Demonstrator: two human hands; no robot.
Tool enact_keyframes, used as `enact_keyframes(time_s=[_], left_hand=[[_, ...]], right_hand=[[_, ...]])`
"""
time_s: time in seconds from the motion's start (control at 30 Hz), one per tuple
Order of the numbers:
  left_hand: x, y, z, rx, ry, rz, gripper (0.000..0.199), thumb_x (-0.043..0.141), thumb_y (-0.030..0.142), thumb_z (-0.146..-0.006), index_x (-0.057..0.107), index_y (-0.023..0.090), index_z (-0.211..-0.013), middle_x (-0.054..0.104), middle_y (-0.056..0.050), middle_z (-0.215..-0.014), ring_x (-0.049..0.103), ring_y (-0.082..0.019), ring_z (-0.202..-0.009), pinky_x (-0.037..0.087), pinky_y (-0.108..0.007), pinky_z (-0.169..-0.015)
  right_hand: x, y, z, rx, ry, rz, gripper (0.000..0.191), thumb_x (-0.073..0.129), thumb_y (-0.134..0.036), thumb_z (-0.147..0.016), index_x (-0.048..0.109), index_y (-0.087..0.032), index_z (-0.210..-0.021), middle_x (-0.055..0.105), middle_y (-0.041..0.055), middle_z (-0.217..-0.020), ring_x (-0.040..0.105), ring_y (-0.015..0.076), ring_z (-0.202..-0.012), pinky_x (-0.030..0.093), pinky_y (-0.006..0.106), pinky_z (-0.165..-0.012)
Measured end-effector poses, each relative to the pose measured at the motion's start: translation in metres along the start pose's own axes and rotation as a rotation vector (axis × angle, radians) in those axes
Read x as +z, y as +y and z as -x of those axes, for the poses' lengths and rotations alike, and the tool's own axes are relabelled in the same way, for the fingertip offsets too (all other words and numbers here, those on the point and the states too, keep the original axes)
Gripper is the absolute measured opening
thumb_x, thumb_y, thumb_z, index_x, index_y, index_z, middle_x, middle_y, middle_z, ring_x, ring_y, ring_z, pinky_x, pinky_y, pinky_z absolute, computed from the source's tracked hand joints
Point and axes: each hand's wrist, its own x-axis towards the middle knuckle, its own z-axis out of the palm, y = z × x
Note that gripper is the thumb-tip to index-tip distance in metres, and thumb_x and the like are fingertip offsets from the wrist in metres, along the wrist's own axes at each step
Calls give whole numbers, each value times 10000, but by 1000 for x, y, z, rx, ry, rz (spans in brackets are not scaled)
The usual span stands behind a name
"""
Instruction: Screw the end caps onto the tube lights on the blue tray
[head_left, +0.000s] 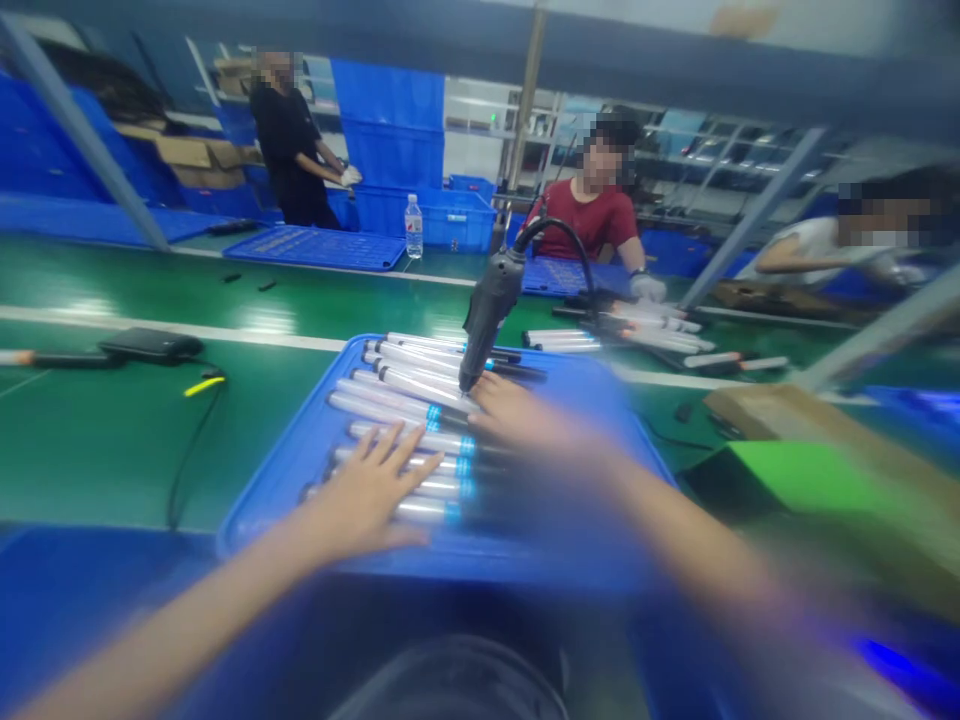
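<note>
the left hand [367, 492] lies flat with its fingers spread across a row of white tubes [420, 432] with teal bands. the right hand [525, 425] sits ahead of it and to the right, and the two hands are apart. the right hand is blurred, its fingers reach over the tubes just beside the tip of a black electric screwdriver [487, 310], and i cannot tell whether it grips anything. the screwdriver hangs slightly tilted from a curved cable, its bit pointing down at the tubes. the tubes lie side by side in a blue tray [281, 470] beneath both hands. beyond the hands, on the green table [112, 450], more tubes [652, 340] lie loose to the right of the tray, and a black power adapter [150, 345] sits to the left. further ahead stand a water bottle [413, 227] and stacked blue crates [394, 130]. across the table, a co-worker in a red shirt [592, 215] has a gloved hand [649, 288] near those loose tubes. a person in black [289, 130] stands further left, and a person in white [825, 255] is at the right edge.
</note>
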Motion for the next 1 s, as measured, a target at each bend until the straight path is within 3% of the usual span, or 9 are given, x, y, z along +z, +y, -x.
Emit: enact_keyframes(time_s=[0.13, 0.23, 0.4, 0.57, 0.73, 0.87, 0.93, 1.0], left_hand=[[4, 14, -1, 52, 18, 11, 865, 599, 769, -926, 393, 360, -1659, 308, -195, -1734, 329, -512, -1568, 318, -711, -1207], [2, 17, -5, 71, 20, 23, 866, 560, 797, -930, 368, 383, -1666, 352, -183, -1719, 366, -506, -1548, 311, -731, -1202], [-1, 16, -5, 41, 8, 2, 924, 632, 788, -888, 350, 390, -1673, 415, -188, -1685, 456, -524, -1477, 348, -748, -1165], [3, 16, -5, 40, 30, 10, 945, 605, 818, -888, 367, 347, -1673, 398, -196, -1693, 405, -516, -1519, 322, -751, -1188], [0, 14, -2, 146, 41, 55, 799, 582, 733, -958, 403, 377, -1651, 366, -128, -1724, 369, -480, -1554, 288, -717, -1227], [1, 14, 3, 147, 83, 71, 711, 564, 699, -987, 458, 391, -1619, 416, -95, -1702, 369, -458, -1561, 283, -696, -1241], [3, 13, 1, 142, 104, 74, 721, 556, 707, -989, 451, 386, -1625, 431, -97, -1693, 374, -457, -1557, 270, -697, -1246], [7, 9, -2, 140, 120, 70, 734, 544, 719, -989, 444, 379, -1632, 423, -97, -1697, 373, -458, -1557, 255, -701, -1252]], right_hand=[[4, 3, -10, -124, -105, 40, 556, 371, -470, -1112, 482, -197, -1583, 432, 144, -1687, 364, 274, -1605, 330, 525, -1314], [1, 3, -9, -151, -133, 100, 559, 366, -468, -1116, 442, -226, -1613, 435, 138, -1685, 378, 274, -1598, 345, 530, -1301], [-5, -6, 2, -40, -129, 207, 598, 379, -503, -1109, 406, -232, -1642, 381, 150, -1717, 342, 314, -1617, 318, 542, -1309], [3, -27, 1, 126, -81, 194, 670, 423, -547, -1091, 364, -208, -1665, 305, 176, -1744, 273, 365, -1641, 300, 600, -1310], [2, -25, 7, 39, -90, 80, 723, 568, -539, -1040, 420, -152, -1634, 338, 205, -1724, 290, 372, -1634, 232, 574, -1348], [-21, 0, 23, 80, 159, -289, 622, 536, -457, -1034, 442, -196, -1590, 465, 163, -1664, 438, 303, -1565, 327, 537, -1321], [-34, 3, 16, 119, 319, -522, 763, 592, -475, -974, 305, -205, -1628, 368, 159, -1723, 427, 286, -1577, 381, 519, -1298], [-43, -4, -6, 68, 428, -676, 847, 607, -503, -940, 187, -239, -1626, 291, 131, -1760, 422, 247, -1582, 415, 499, -1281]])
